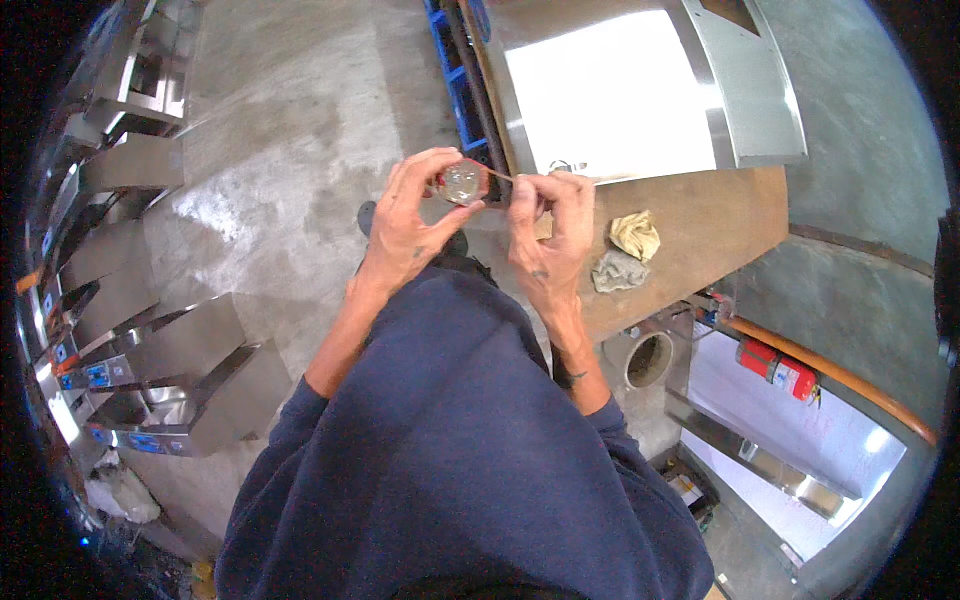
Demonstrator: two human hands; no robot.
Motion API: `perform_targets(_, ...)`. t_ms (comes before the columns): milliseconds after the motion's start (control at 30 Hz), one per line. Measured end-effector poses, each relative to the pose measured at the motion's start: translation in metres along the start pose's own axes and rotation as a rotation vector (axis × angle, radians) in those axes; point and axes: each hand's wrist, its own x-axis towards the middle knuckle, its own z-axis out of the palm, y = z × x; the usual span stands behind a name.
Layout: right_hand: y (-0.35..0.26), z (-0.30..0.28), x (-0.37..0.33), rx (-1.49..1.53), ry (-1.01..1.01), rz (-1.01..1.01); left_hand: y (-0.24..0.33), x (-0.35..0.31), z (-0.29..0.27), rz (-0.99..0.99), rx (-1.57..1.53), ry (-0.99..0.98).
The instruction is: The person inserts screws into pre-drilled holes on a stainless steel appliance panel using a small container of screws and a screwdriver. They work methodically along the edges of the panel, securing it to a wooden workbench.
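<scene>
Dark blue top [450,430] at the bottom middle, brown table [715,215] on the right.
Near the upper middle, the left hand [405,222] and the right hand [552,232] both grip: the left curls around a round clear thing [462,185] with red on it, the right pinches a thin strip [501,176].

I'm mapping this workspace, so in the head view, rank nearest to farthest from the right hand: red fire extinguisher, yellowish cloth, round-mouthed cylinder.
1. Yellowish cloth: on the brown board, right of the right hand.
2. Round-mouthed cylinder: lower right, below the board.
3. Red fire extinguisher: rightmost of the three.
</scene>
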Motion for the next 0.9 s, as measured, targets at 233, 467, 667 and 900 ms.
perform_targets(233,0.121,-0.043,0.007,-0.186,0.279,0.282,-0.01,-0.008,-0.005,-0.029,0.027,0.021)
perform_targets(467,0.188,-0.047,0.0,-0.309,0.21,0.292,-0.008,-0.01,0.0,-0.006,0.0,0.041)
perform_targets(667,0.188,-0.041,0.0,-0.322,0.197,0.255,-0.006,-0.013,-0.004,-0.035,0.007,0.041)
perform_targets(900,0.19,-0.04,0.001,-0.311,0.204,0.246,-0.007,-0.013,-0.002,-0.025,0.007,0.053)
